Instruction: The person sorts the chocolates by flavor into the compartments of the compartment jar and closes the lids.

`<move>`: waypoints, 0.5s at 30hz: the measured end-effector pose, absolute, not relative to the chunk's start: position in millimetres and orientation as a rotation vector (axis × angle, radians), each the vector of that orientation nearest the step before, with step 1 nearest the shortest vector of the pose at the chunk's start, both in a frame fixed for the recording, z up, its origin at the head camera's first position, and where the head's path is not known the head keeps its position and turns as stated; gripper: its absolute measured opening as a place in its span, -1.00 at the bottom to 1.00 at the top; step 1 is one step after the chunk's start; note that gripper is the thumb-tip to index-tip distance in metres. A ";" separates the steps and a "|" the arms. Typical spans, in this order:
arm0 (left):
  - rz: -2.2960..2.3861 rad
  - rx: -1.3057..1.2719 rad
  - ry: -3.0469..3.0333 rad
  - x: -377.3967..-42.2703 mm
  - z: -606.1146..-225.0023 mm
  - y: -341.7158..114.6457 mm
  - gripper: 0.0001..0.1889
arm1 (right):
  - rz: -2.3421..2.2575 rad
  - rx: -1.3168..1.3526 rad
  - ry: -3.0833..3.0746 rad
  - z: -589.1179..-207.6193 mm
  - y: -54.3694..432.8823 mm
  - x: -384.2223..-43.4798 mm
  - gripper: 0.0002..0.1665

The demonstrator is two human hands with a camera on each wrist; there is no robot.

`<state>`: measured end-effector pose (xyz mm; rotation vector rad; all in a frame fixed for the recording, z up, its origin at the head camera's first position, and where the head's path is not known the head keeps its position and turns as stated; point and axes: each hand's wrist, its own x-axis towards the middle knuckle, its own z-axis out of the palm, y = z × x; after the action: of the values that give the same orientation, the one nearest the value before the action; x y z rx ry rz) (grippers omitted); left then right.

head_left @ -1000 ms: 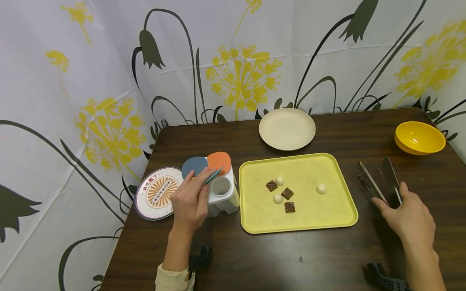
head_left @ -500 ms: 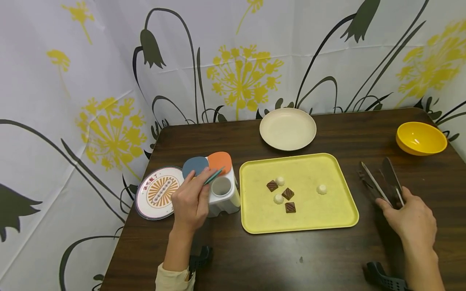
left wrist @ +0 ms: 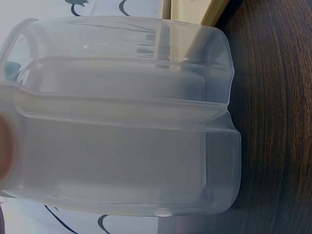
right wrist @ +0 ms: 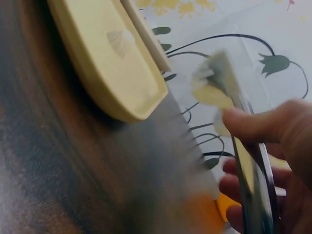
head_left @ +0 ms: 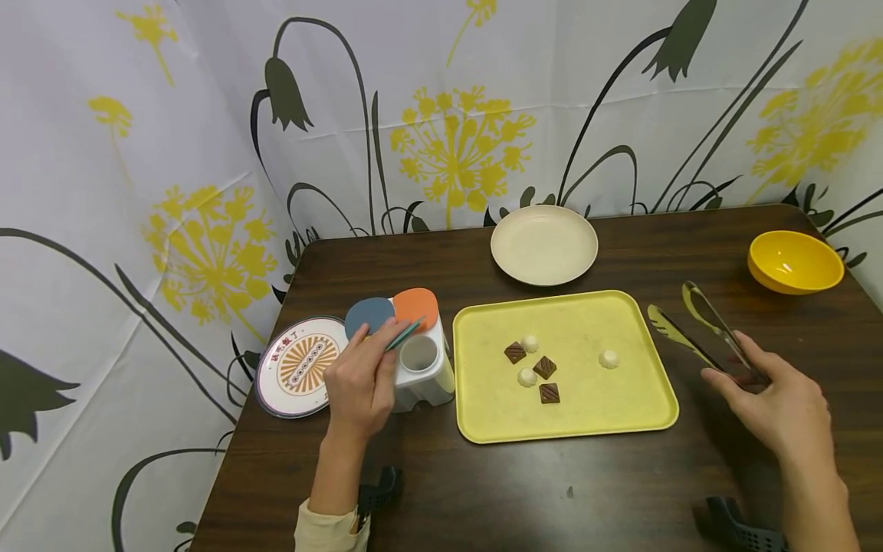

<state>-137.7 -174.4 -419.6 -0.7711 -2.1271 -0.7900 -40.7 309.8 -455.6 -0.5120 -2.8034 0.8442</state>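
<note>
White cloth printed with yellow and grey-green flowers [head_left: 386,69] backs a dark wood-grain surface [head_left: 510,491] as a person's right hand [head_left: 786,402] grips shiny metal tongs [head_left: 726,333], arms spread, near a rectangular yellow tray [head_left: 621,399]; the left hand [head_left: 362,379] pinches a thin teal lid [head_left: 403,336] over a white plastic container [head_left: 424,383].

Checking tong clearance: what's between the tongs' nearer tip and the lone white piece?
Head view: a sliver of the dark table, the right rim of the yellow tray, then bare tray surface between the tongs and that white piece.

place: curtained work corner, room type unclear | floral curtain [head_left: 345,169] | dark wood-grain table [head_left: 524,491]
</note>
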 end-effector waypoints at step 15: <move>-0.782 -0.773 -2.119 -137.4 -419.7 -175.0 -0.60 | 0.810 0.041 -2.826 -456.8 294.6 -46.1 -0.25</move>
<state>-137.4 -175.0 -419.7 -0.7727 -2.1188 -0.7816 -46.1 294.6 -456.8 0.0413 -2.8262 0.8097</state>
